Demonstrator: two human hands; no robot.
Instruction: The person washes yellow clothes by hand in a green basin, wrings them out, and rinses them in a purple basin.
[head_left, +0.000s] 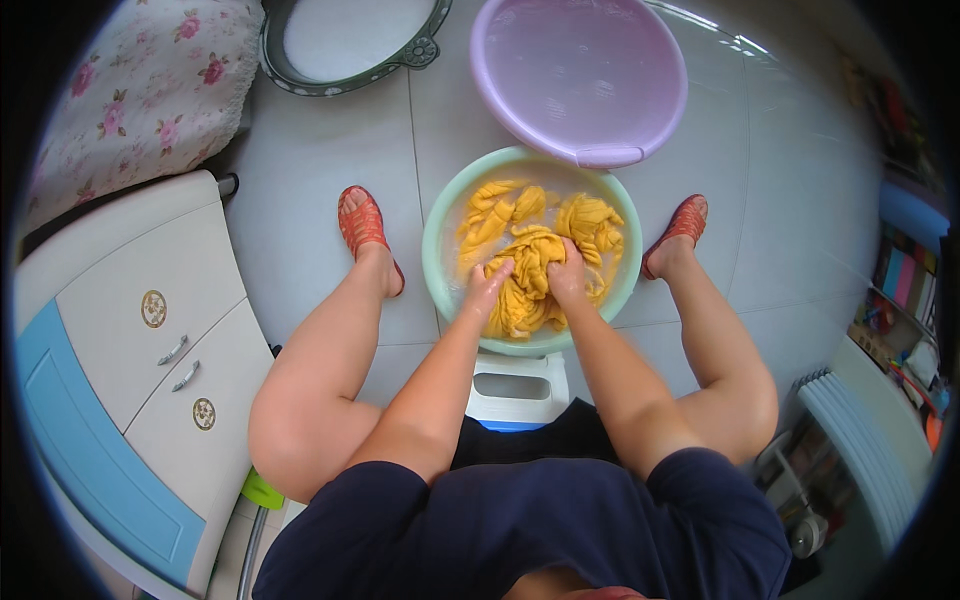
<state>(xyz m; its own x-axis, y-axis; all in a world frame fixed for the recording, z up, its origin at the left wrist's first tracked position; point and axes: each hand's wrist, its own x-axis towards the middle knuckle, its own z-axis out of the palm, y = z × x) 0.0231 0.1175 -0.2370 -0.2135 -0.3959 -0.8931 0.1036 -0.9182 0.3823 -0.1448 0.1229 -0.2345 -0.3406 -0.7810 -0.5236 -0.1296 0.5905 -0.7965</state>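
A pale green plastic basin (433, 259) stands on the floor between my feet, with yellow fabric (531, 259) bunched up in water inside it. My left hand (489, 286) is at the near left side of the bunched cloth, thumb pointing across it; part of its fingers is hidden in the folds. On the right side, my right hand (568, 274) grips the same cloth, its fingertips sunk in the folds. More wet yellow folds lie towards the basin's far side.
A purple basin (577, 75) touches the green one's far side. Farther left is a dark green basin (435, 52) of sudsy water. A white plastic stool (556, 379) is close below. A white and blue cabinet (150, 247) stands left, shelves of goods right.
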